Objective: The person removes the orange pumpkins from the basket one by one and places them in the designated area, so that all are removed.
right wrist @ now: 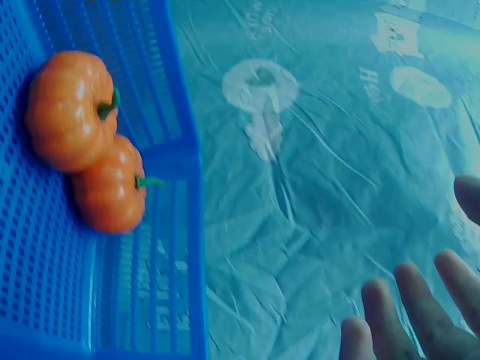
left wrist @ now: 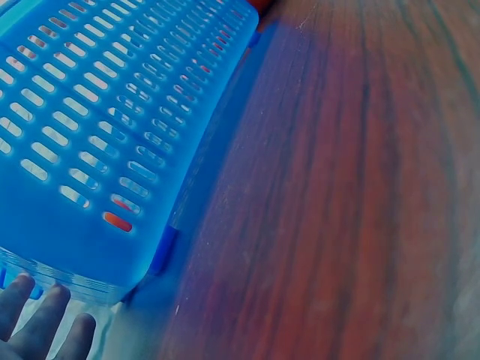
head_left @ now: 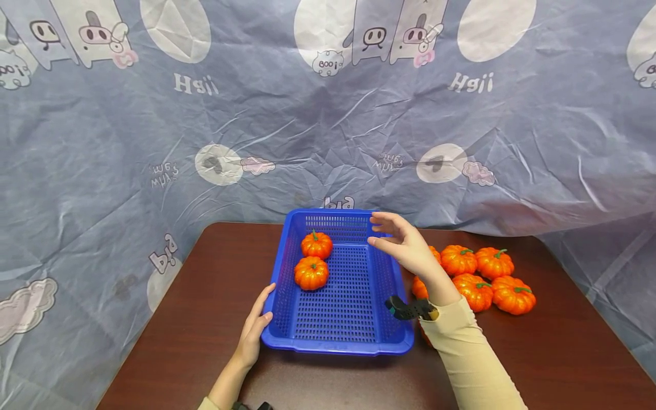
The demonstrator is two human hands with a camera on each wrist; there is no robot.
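Observation:
A blue perforated plastic basket (head_left: pixel 335 319) stands on the table. Inside, along its left side, two small orange pumpkins (head_left: pixel 311 273) with green stems sit touching each other. My left hand (head_left: pixel 248 336) rests against the basket's left rim, its fingers (left wrist: pixel 49 319) fairly straight in the left wrist view. Above the basket's right rim hovers my right hand (head_left: pixel 410 247), holding nothing, thumb and fingers spread apart. The right wrist view shows its fingers (right wrist: pixel 420 307) separated, with the two pumpkins (right wrist: pixel 71 112) lying in the basket to one side.
Several more orange pumpkins (head_left: pixel 475 292) are grouped on the table right of the basket, some partly hidden by my right arm. The dark brown wooden table (head_left: pixel 189 307) extends on both sides. A grey-blue patterned cloth (head_left: pixel 287 142) hangs behind its far edge.

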